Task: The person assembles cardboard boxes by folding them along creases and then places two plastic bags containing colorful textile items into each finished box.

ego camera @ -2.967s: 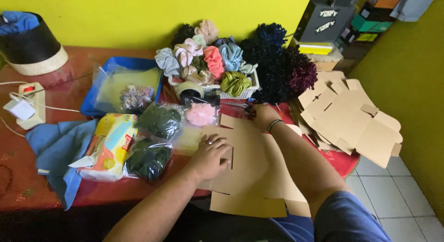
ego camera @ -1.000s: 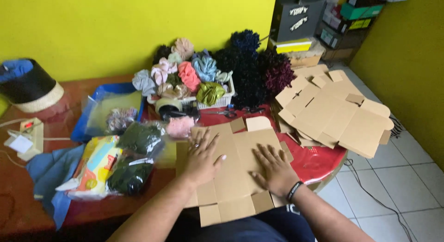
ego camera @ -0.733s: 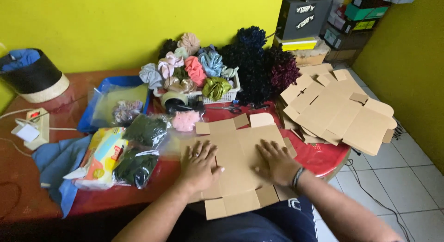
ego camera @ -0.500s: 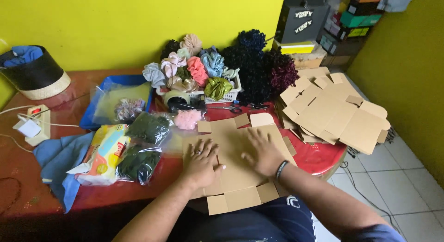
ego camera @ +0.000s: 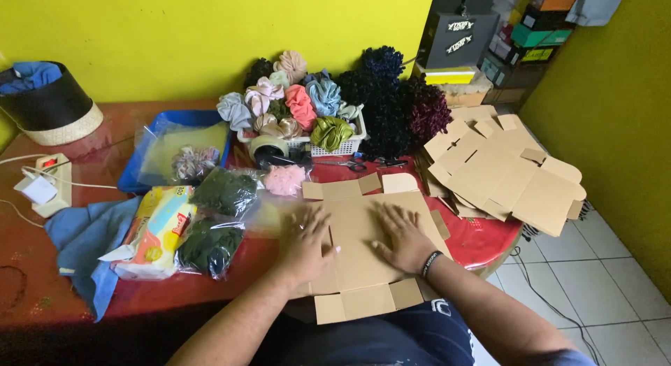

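- Cardboard is the work piece: a flat brown die-cut cardboard box blank [ego camera: 363, 250] lies on the near edge of the red counter [ego camera: 105, 296], its near flaps overhanging toward the person's lap.
- Left hand [ego camera: 305, 240]: palm down on the left panel of the blank, fingers [ego camera: 318, 218] spread and flat. Nothing is gripped; the hand only presses.
- Right hand [ego camera: 400, 234]: palm down on the right panel, fingers splayed likewise, a dark band at the wrist. Nothing is held.
- Step in hand, as judged: the blank is being flattened and steadied along its score lines ahead of folding. No panel stands up yet.
- Next move, as judged: lifting a side panel along a crease calls for one hand to keep the base pinned, since the overhanging part has no support beneath it.
- Just left of the blank: clear bags of dark green fabric pieces [ego camera: 213, 223], a pink fluffy piece [ego camera: 285, 178] and a yellow-and-white soft packet [ego camera: 155, 230] resting on a blue cloth [ego camera: 80, 240].
- Beyond the blank: a roll of clear packing tape [ego camera: 268, 148], scissors [ego camera: 349, 162], and a white basket [ego camera: 335, 141] heaped with scrunchies in assorted colours, with dark ones piled beside it.
- Right side: a stack of further flat brown cardboard blanks [ego camera: 507, 170], fanned loosely over the counter edge, apart from the one in hand.
- Far left: a blue tray [ego camera: 136, 174] under a clear bag and a round black container [ego camera: 45, 107].
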